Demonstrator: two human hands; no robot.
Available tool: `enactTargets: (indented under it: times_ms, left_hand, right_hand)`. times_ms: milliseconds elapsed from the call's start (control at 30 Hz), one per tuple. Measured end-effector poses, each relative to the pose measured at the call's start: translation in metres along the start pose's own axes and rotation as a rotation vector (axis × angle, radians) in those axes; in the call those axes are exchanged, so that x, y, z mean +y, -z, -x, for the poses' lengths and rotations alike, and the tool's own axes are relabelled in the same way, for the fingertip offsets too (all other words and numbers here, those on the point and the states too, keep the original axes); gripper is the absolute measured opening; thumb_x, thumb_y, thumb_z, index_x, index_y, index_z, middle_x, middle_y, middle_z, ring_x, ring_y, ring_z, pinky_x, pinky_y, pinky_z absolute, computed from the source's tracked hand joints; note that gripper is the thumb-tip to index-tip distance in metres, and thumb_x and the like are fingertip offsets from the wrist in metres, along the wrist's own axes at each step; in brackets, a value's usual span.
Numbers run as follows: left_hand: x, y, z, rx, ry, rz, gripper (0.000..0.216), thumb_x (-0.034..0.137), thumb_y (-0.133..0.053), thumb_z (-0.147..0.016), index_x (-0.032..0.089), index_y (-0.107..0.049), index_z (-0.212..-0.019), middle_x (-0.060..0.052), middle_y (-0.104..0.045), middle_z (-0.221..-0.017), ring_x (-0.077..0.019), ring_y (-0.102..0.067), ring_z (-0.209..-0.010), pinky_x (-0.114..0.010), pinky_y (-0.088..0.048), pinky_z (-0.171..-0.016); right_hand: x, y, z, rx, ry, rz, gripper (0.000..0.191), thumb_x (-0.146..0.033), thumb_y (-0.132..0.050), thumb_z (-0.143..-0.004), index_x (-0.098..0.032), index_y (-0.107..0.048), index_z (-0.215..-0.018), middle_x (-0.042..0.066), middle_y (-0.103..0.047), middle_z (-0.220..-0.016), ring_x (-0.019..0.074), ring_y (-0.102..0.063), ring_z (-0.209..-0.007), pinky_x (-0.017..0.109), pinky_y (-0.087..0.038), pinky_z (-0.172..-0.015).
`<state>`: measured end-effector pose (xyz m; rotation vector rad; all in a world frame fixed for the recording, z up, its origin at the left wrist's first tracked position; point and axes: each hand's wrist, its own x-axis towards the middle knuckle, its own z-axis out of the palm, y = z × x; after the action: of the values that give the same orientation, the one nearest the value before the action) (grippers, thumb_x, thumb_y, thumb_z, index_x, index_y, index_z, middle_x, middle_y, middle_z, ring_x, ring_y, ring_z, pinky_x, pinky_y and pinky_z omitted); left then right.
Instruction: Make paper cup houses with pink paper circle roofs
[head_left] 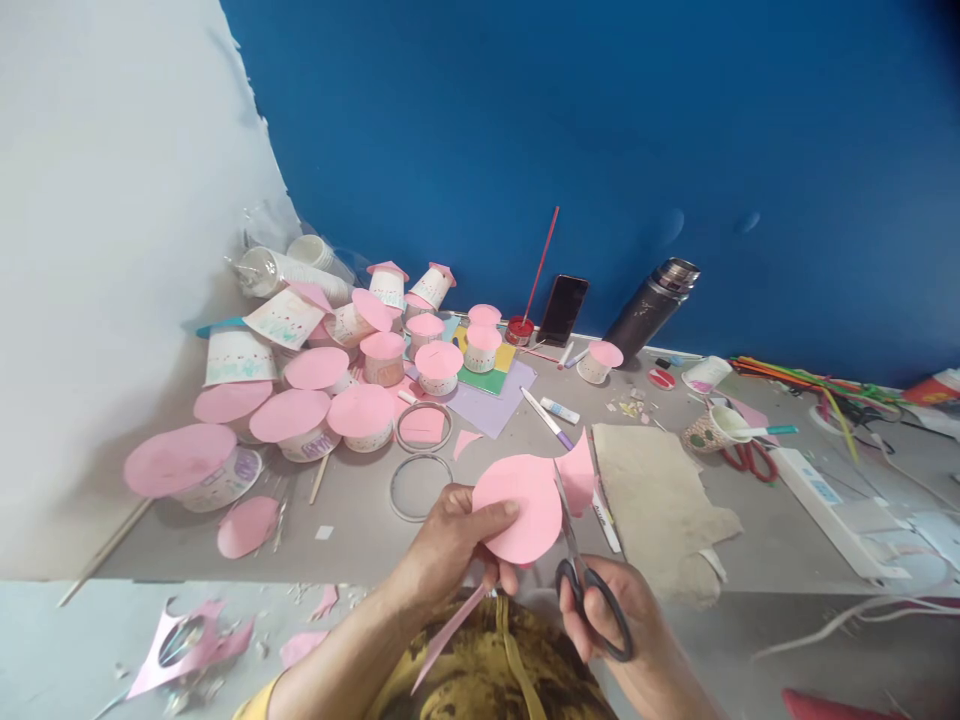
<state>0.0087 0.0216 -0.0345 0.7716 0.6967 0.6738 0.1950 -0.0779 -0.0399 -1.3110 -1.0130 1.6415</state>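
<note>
My left hand [457, 535] pinches a round piece of pink paper [517, 510], its thumb lying on top. A cut strip of the pink paper [454, 635] hangs below those fingers. In my right hand [611, 605] are black-handled scissors [574, 560], fingers through the loops. Their blades meet the circle's right edge, where a pink offcut [576, 470] stands up beside them. Just beyond my left hand lie two grey rings [420, 487]. To the left stand several paper cups topped with pink paper discs [291, 415], and a loose pink disc [247, 527] lies near the front edge.
A beige cloth [652, 500] lies right of my hands, with a patterned cup [712, 428] and a white power strip [825, 510] beyond. A dark flask [652, 310] and a phone [564, 310] lean on the blue wall. Paper scraps [195, 640] litter the floor.
</note>
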Motion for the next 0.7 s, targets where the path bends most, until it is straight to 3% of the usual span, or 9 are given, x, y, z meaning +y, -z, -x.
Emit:
enactTargets:
  times_ms: [700]
  left_hand:
    - [-0.001, 0.007, 0.000, -0.020, 0.006, -0.084, 0.046, 0.051, -0.079, -0.072, 0.006, -0.074, -0.061, -0.011, -0.064, -0.046, -0.0140, -0.057, -0.034, -0.018, -0.036, -0.033]
  right_hand:
    - [0.011, 0.011, 0.005, -0.006, 0.004, 0.048, 0.068, -0.083, -0.066, -0.076, -0.015, -0.062, -0.082, 0.000, -0.056, -0.052, 0.0102, -0.039, -0.050, 0.028, -0.028, -0.056]
